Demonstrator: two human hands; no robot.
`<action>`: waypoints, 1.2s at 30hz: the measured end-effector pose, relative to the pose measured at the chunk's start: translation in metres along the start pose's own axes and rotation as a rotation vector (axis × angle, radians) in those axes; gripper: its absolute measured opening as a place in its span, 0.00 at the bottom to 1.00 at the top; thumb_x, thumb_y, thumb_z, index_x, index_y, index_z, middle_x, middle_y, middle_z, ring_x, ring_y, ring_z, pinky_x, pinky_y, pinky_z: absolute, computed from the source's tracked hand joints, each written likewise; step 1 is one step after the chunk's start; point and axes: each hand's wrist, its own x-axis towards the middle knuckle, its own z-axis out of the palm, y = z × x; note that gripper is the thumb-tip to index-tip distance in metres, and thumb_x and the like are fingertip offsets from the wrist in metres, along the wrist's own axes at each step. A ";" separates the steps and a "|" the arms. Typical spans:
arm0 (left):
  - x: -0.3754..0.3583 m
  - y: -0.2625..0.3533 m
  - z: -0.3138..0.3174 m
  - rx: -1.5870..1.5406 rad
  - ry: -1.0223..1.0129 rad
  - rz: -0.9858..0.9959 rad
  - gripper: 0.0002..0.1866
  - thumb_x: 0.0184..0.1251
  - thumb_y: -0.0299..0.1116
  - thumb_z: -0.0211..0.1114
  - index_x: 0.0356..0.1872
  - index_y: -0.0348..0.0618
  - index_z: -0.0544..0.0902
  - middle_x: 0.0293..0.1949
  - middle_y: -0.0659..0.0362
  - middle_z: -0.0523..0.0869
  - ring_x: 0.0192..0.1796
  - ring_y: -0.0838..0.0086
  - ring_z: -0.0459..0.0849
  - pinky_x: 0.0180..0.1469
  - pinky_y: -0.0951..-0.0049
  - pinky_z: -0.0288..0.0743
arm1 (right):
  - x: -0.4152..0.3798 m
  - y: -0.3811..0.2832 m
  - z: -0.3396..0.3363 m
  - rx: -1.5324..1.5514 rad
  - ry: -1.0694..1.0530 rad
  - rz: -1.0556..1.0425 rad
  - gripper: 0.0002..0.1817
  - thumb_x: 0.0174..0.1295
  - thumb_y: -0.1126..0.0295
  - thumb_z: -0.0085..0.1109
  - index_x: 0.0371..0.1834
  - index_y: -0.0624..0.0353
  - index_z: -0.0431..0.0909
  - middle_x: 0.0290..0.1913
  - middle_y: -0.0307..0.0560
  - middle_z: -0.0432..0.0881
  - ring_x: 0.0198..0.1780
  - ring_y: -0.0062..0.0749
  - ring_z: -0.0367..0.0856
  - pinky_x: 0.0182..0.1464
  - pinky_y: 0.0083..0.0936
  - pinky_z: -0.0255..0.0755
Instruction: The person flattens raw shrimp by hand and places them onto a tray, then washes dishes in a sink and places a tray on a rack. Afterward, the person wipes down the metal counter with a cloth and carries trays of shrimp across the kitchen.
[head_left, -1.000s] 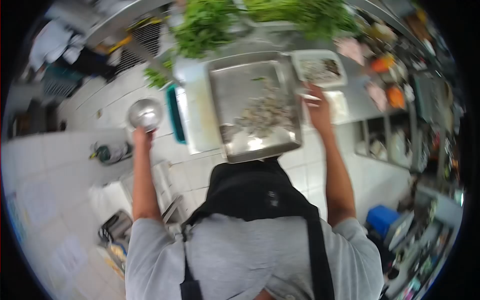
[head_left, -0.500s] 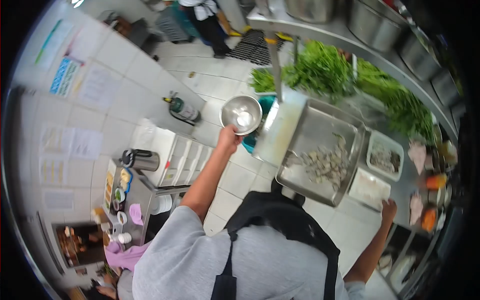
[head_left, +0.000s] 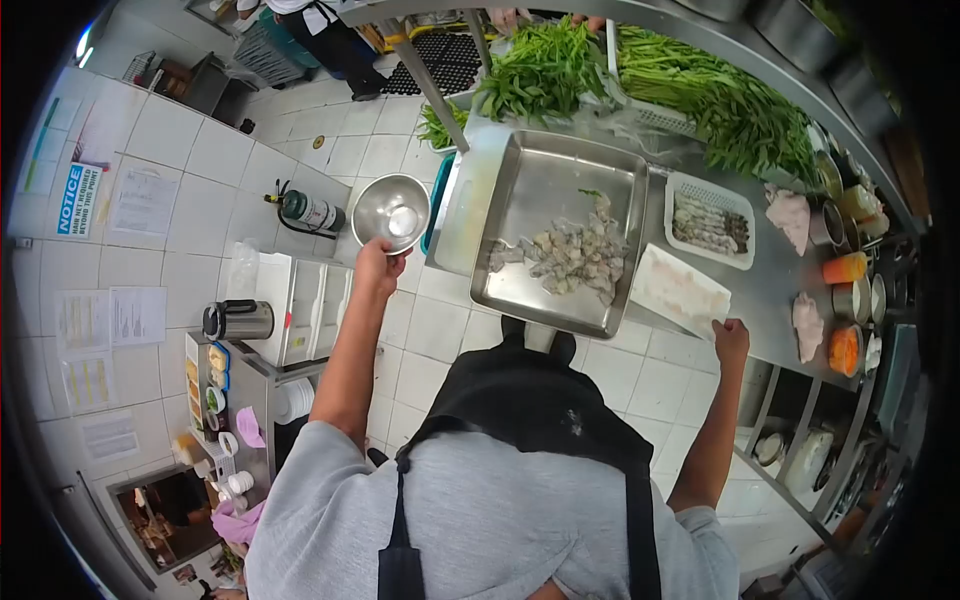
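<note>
My left hand [head_left: 379, 270] is closed on the rim of a round metal bowl [head_left: 372, 217], held out to the left over the floor. The bowl's inside faces me, with a bright reflection in it. On the right, my right hand [head_left: 732, 339] grips the near corner of a shallow white tray [head_left: 680, 288], its inside smeared pale brown. Between my hands sits a large steel pan [head_left: 525, 185], with a pile of greyish peeled shrimp [head_left: 577, 258] and a green sprig in it. Beyond the white tray stands a white basket [head_left: 684, 186] holding rows of shrimp [head_left: 708, 224].
Leafy greens [head_left: 545, 70] and long green stalks [head_left: 715, 95] lie along the counter's back under a steel shelf. Raw meat pieces [head_left: 808, 328] and orange-filled containers [head_left: 845, 267] are at right. A fire extinguisher [head_left: 310, 210] stands left. Another person [head_left: 320, 40] is at the back.
The view has shifted, so the counter appears further left and higher. Both hands keep their holds; the white tray looks slightly more turned against the steel pan.
</note>
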 end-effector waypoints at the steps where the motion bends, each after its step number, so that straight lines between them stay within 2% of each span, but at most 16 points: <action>1: -0.006 -0.006 0.006 0.040 0.022 0.022 0.17 0.67 0.27 0.57 0.54 0.32 0.78 0.40 0.50 0.89 0.36 0.62 0.92 0.31 0.74 0.79 | 0.001 0.001 0.004 0.004 -0.021 0.014 0.20 0.66 0.58 0.71 0.47 0.67 0.82 0.43 0.58 0.89 0.48 0.48 0.90 0.53 0.43 0.81; 2: -0.012 -0.007 0.009 0.066 0.044 0.050 0.17 0.67 0.27 0.57 0.55 0.32 0.78 0.42 0.50 0.89 0.37 0.62 0.93 0.32 0.74 0.80 | 0.003 0.007 0.010 0.004 -0.025 0.000 0.20 0.66 0.58 0.71 0.47 0.67 0.82 0.43 0.58 0.89 0.48 0.48 0.90 0.53 0.43 0.81; 4: -0.014 -0.016 0.020 0.088 0.011 0.078 0.16 0.68 0.27 0.57 0.54 0.31 0.77 0.42 0.49 0.89 0.39 0.61 0.94 0.32 0.74 0.80 | 0.017 0.032 0.027 0.240 -0.053 0.104 0.16 0.70 0.59 0.66 0.52 0.60 0.81 0.42 0.44 0.88 0.40 0.38 0.88 0.42 0.34 0.80; 5: -0.014 -0.021 0.026 0.099 -0.001 0.091 0.16 0.69 0.28 0.57 0.54 0.31 0.77 0.42 0.48 0.89 0.39 0.60 0.94 0.32 0.74 0.80 | 0.014 0.034 0.029 0.240 -0.058 0.095 0.16 0.70 0.59 0.66 0.52 0.60 0.81 0.42 0.44 0.88 0.40 0.38 0.88 0.42 0.34 0.80; 7: -0.018 -0.027 0.042 0.115 0.020 0.099 0.15 0.69 0.28 0.57 0.54 0.31 0.77 0.41 0.48 0.89 0.39 0.59 0.94 0.31 0.73 0.79 | -0.019 0.000 0.010 0.902 -0.061 0.130 0.16 0.76 0.62 0.59 0.59 0.59 0.76 0.50 0.47 0.82 0.53 0.39 0.84 0.49 0.41 0.84; 11: -0.017 -0.030 0.054 0.082 0.009 0.059 0.15 0.72 0.28 0.55 0.55 0.30 0.75 0.42 0.46 0.89 0.40 0.57 0.94 0.31 0.72 0.80 | -0.025 -0.001 0.000 0.905 -0.013 0.109 0.18 0.79 0.63 0.54 0.66 0.55 0.72 0.57 0.48 0.80 0.57 0.40 0.83 0.49 0.43 0.85; 15: -0.019 -0.016 0.036 0.069 -0.002 0.035 0.16 0.74 0.29 0.54 0.58 0.31 0.74 0.43 0.46 0.89 0.41 0.58 0.94 0.35 0.70 0.80 | -0.018 0.030 -0.034 0.940 0.081 0.155 0.19 0.78 0.62 0.56 0.68 0.50 0.74 0.58 0.44 0.83 0.55 0.34 0.84 0.44 0.36 0.83; 21: -0.001 0.016 -0.039 -0.047 0.138 0.073 0.18 0.75 0.29 0.52 0.61 0.31 0.72 0.46 0.45 0.89 0.44 0.58 0.93 0.40 0.68 0.82 | -0.059 -0.045 -0.129 0.893 0.049 0.015 0.17 0.77 0.64 0.55 0.67 0.50 0.74 0.56 0.38 0.84 0.50 0.28 0.86 0.43 0.28 0.81; 23: 0.013 0.027 -0.074 -0.080 0.145 0.059 0.20 0.75 0.29 0.52 0.63 0.30 0.72 0.48 0.44 0.89 0.44 0.57 0.94 0.41 0.68 0.83 | -0.073 -0.090 -0.134 0.941 -0.136 -0.072 0.20 0.77 0.67 0.55 0.70 0.53 0.74 0.60 0.42 0.82 0.56 0.29 0.84 0.52 0.31 0.82; 24: 0.019 0.033 -0.090 -0.095 0.159 0.055 0.21 0.75 0.30 0.52 0.64 0.30 0.71 0.48 0.44 0.89 0.44 0.57 0.94 0.41 0.68 0.83 | -0.090 -0.137 -0.130 1.001 -0.132 -0.061 0.20 0.77 0.71 0.54 0.71 0.56 0.73 0.61 0.43 0.83 0.58 0.31 0.84 0.57 0.32 0.81; 25: 0.025 0.040 -0.107 -0.110 0.172 0.050 0.22 0.75 0.30 0.52 0.65 0.29 0.71 0.48 0.44 0.89 0.44 0.56 0.94 0.41 0.67 0.84 | -0.096 -0.170 -0.117 0.989 -0.131 -0.068 0.20 0.77 0.71 0.54 0.71 0.56 0.73 0.61 0.43 0.83 0.58 0.31 0.84 0.57 0.32 0.81; 27: 0.036 0.057 -0.142 -0.123 0.177 0.035 0.22 0.75 0.30 0.53 0.65 0.30 0.72 0.48 0.44 0.89 0.45 0.57 0.94 0.42 0.66 0.84 | -0.108 -0.234 -0.082 1.099 -0.311 -0.113 0.23 0.77 0.74 0.54 0.75 0.62 0.71 0.64 0.47 0.83 0.62 0.33 0.84 0.65 0.34 0.78; 29: 0.054 0.075 -0.182 -0.064 0.167 0.048 0.21 0.74 0.30 0.54 0.63 0.30 0.75 0.48 0.45 0.90 0.44 0.57 0.94 0.42 0.65 0.84 | -0.138 -0.323 -0.039 1.150 -0.463 -0.145 0.31 0.77 0.74 0.52 0.84 0.62 0.64 0.71 0.48 0.81 0.64 0.38 0.85 0.63 0.36 0.82; 31: 0.066 0.091 -0.219 -0.029 0.193 0.097 0.19 0.74 0.31 0.57 0.60 0.30 0.78 0.48 0.49 0.89 0.44 0.61 0.92 0.41 0.65 0.83 | -0.168 -0.404 0.011 1.215 -0.595 -0.104 0.33 0.76 0.75 0.53 0.85 0.63 0.62 0.73 0.52 0.80 0.66 0.43 0.85 0.64 0.38 0.83; 34: 0.104 0.120 -0.291 -0.029 0.085 0.072 0.17 0.71 0.31 0.61 0.57 0.35 0.81 0.47 0.53 0.89 0.43 0.67 0.90 0.41 0.65 0.83 | -0.199 -0.509 0.113 1.311 -0.757 -0.001 0.28 0.69 0.77 0.62 0.73 0.66 0.75 0.66 0.56 0.84 0.60 0.45 0.87 0.57 0.44 0.87; 36: 0.100 0.150 -0.306 -0.037 0.120 0.060 0.16 0.70 0.29 0.61 0.56 0.38 0.82 0.46 0.55 0.89 0.40 0.68 0.88 0.39 0.65 0.82 | -0.212 -0.563 0.152 1.266 -0.835 0.141 0.33 0.63 0.79 0.63 0.74 0.65 0.72 0.68 0.57 0.83 0.67 0.51 0.84 0.64 0.51 0.83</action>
